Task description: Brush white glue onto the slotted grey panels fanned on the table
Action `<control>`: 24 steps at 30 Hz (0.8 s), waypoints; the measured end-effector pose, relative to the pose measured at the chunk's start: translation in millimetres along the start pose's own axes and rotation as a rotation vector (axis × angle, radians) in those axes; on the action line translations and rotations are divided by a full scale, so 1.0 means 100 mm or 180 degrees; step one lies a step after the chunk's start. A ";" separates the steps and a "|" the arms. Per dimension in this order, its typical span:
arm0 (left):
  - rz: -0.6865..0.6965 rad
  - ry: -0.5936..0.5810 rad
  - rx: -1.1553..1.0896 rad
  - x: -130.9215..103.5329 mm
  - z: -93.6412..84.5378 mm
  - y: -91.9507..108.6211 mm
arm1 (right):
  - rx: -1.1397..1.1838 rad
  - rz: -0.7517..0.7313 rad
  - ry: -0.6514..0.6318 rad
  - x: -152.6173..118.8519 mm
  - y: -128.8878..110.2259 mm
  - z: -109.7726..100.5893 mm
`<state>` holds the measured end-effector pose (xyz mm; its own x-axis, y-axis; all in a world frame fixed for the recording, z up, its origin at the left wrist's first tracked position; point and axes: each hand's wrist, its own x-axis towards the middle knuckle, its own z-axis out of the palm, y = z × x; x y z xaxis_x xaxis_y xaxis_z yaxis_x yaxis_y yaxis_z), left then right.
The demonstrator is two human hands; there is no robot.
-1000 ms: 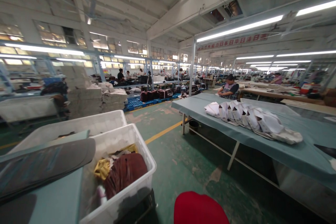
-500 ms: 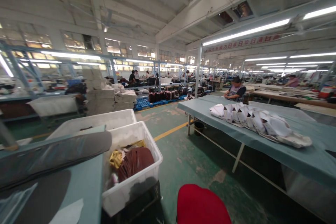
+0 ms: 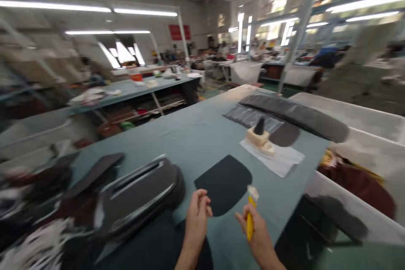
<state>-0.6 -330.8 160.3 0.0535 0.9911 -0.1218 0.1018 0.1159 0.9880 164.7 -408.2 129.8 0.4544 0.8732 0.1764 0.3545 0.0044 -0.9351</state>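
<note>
My right hand (image 3: 255, 223) is closed around a yellow-handled brush (image 3: 250, 219) with pale bristles pointing up and away. My left hand (image 3: 198, 211), fingers loosely bent and apart, is at the near left edge of a dark rounded panel (image 3: 226, 183); whether it touches the panel I cannot tell. The panel lies flat on a blue-green table (image 3: 152, 143). Beyond it, a cream-coloured container (image 3: 257, 137) with a dark upright piece in it stands on a white sheet (image 3: 284, 162).
Stacked dark grey pieces (image 3: 139, 194) lie to the left. Long grey pieces (image 3: 294, 114) are at the table's far right. White bins (image 3: 357, 164), one with brown and yellow material, stand beyond the right edge. Another table (image 3: 133, 90) is further back.
My view has swung left and down from the aisle to the table. Both hands and the brush are now in view; neither hand showed before.
</note>
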 end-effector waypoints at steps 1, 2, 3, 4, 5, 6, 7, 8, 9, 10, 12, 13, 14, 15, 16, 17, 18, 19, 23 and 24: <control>0.0157 0.0112 0.0237 0.06 -0.14 0.05 | -0.0083 -0.0122 -0.0062 0.03 -0.02 0.09; 0.0338 0.0292 0.0491 0.14 -0.28 0.11 | -0.0145 -0.0207 -0.0126 0.05 -0.04 0.17; 0.0453 0.0512 0.0832 0.23 -0.42 0.17 | -0.0185 -0.0261 -0.0212 0.08 -0.06 0.25; 0.0489 0.0763 0.1202 0.33 -0.57 0.22 | -0.0198 -0.0288 -0.0320 0.10 -0.09 0.32; 0.0444 0.1007 0.1547 0.44 -0.72 0.26 | -0.0184 -0.0299 -0.0418 0.13 -0.11 0.40; 0.0328 0.1207 0.1841 0.56 -0.86 0.29 | -0.0155 -0.0301 -0.0521 0.15 -0.13 0.47; 0.0177 0.1348 0.2067 0.70 -0.98 0.30 | -0.0119 -0.0301 -0.0630 0.18 -0.15 0.54; 0.0026 0.1428 0.2216 0.84 -1.09 0.31 | -0.0083 -0.0308 -0.0733 0.22 -0.17 0.61; -0.0103 0.1463 0.2302 0.98 -1.16 0.30 | -0.0055 -0.0321 -0.0818 0.26 -0.18 0.68; -0.0208 0.1477 0.2358 1.13 -1.19 0.29 | -0.0033 -0.0345 -0.0890 0.31 -0.20 0.75; -0.0423 0.1507 0.2513 1.41 -1.17 0.27 | 0.0010 -0.0404 -0.1015 0.41 -0.24 0.89; -0.0523 0.1543 0.2585 1.53 -1.13 0.26 | 0.0036 -0.0430 -0.1069 0.47 -0.26 0.95; -0.0618 0.1597 0.2650 1.63 -1.07 0.25 | 0.0061 -0.0450 -0.1116 0.52 -0.27 1.01; -0.0705 0.1661 0.2705 1.72 -1.00 0.24 | 0.0089 -0.0465 -0.1169 0.58 -0.28 1.07; -0.0784 0.1728 0.2749 1.80 -0.95 0.23 | 0.0119 -0.0475 -0.1218 0.63 -0.28 1.13; -0.0859 0.1785 0.2778 1.86 -0.91 0.22 | 0.0149 -0.0477 -0.1266 0.68 -0.28 1.18; -0.0931 0.1821 0.2789 1.92 -0.89 0.21 | 0.0179 -0.0478 -0.1311 0.72 -0.27 1.22; -0.0998 0.1832 0.2780 1.97 -0.90 0.19 | 0.0206 -0.0474 -0.1355 0.77 -0.26 1.26; -0.1166 0.1623 0.2512 2.11 -1.11 0.13 | 0.0227 -0.0439 -0.1400 0.98 -0.24 1.38; -0.1152 0.1521 0.2391 2.13 -1.18 0.11 | 0.0242 -0.0451 -0.1384 1.04 -0.26 1.43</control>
<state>-105.2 -111.0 156.6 -0.4998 0.8446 -0.1920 0.6515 0.5127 0.5592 86.2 -247.5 128.1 0.0153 0.9846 0.1739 0.3201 0.1600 -0.9338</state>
